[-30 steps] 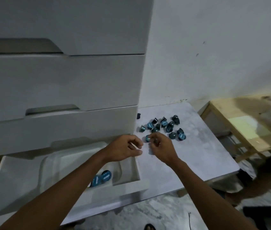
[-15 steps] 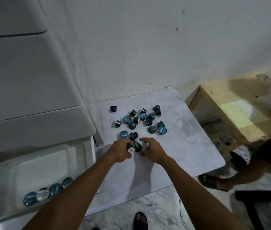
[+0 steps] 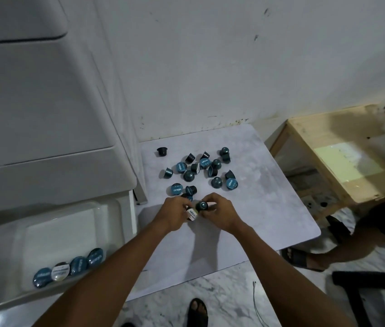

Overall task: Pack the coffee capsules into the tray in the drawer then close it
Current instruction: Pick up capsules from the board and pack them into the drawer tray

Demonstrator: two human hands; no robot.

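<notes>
Drawer [image 3: 130, 232] pulled open; tray [image 3: 10, 263] inside, four capsules [image 3: 68, 270] rowed along near edge. Loose capsules [image 3: 200, 169] scattered on worktop [image 3: 269, 208]. White-lidded capsule [image 3: 192, 214] pinched by left hand [image 3: 175, 214] fingers; teal capsule [image 3: 202, 206] pinched by right hand [image 3: 219, 214] fingers.

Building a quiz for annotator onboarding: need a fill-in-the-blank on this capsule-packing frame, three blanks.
1. The tray in the drawer holds ____ capsules.
2. The one pale-lidded tray capsule sits ____ from the left.
3. The left hand and right hand hold capsules over the ____ table.

Answers: four; second; white
</notes>
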